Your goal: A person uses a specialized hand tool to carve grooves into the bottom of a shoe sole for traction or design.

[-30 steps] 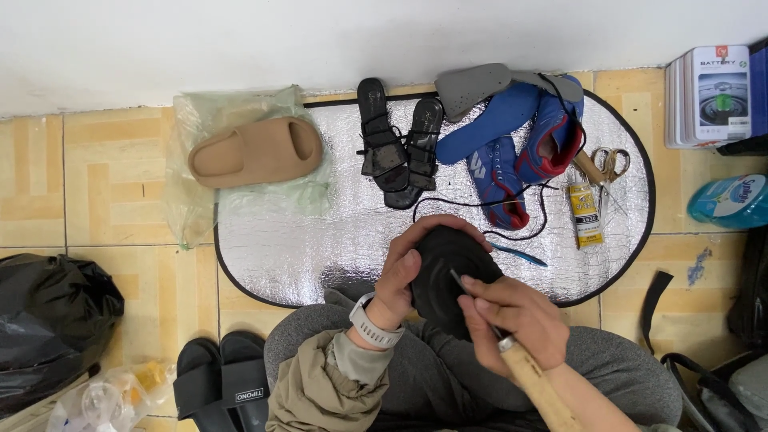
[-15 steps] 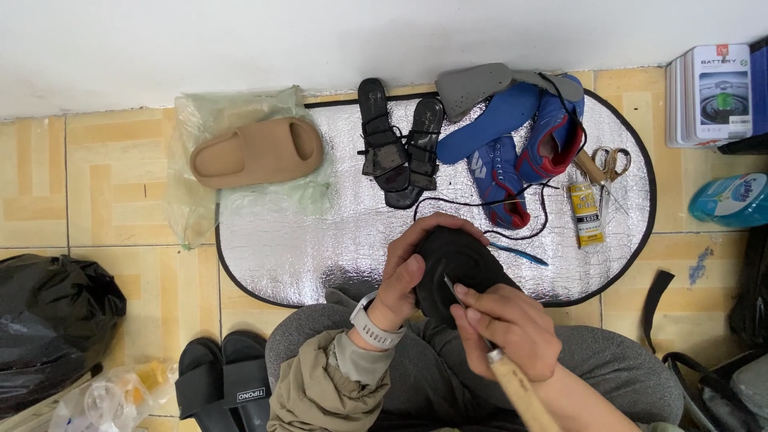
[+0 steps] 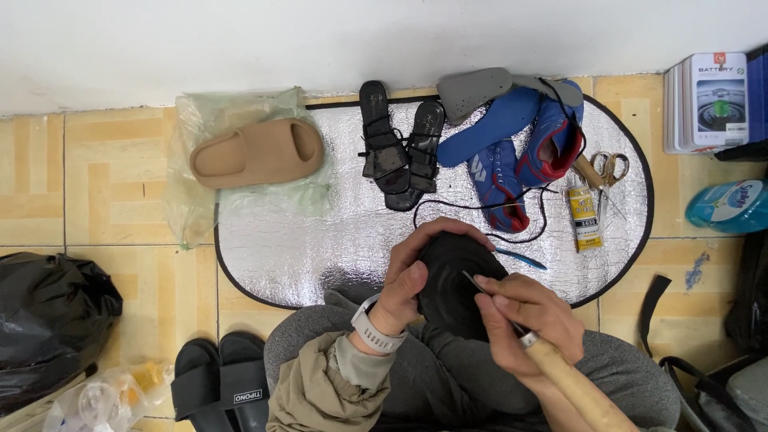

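Note:
My left hand [image 3: 416, 276] grips a black shoe [image 3: 456, 280] over my lap, fingers curled round its top and left side. My right hand [image 3: 524, 320] holds a wooden-handled awl [image 3: 552, 368], its thin metal tip touching the shoe's surface. A thin black thread [image 3: 480, 210] runs from the shoe up across the silver mat [image 3: 320, 248].
On the mat lie black strappy sandals [image 3: 400, 144], blue and red sports shoes [image 3: 512, 152], a grey insole [image 3: 476, 88], scissors [image 3: 610, 170] and a glue tube [image 3: 584, 216]. A tan slide [image 3: 256, 152] rests on a plastic bag. Black slippers [image 3: 220, 384] and a black bag [image 3: 48, 320] sit at left.
My right hand has shifted slightly up and left along the shoe with the awl. The left hand keeps its grip on the shoe.

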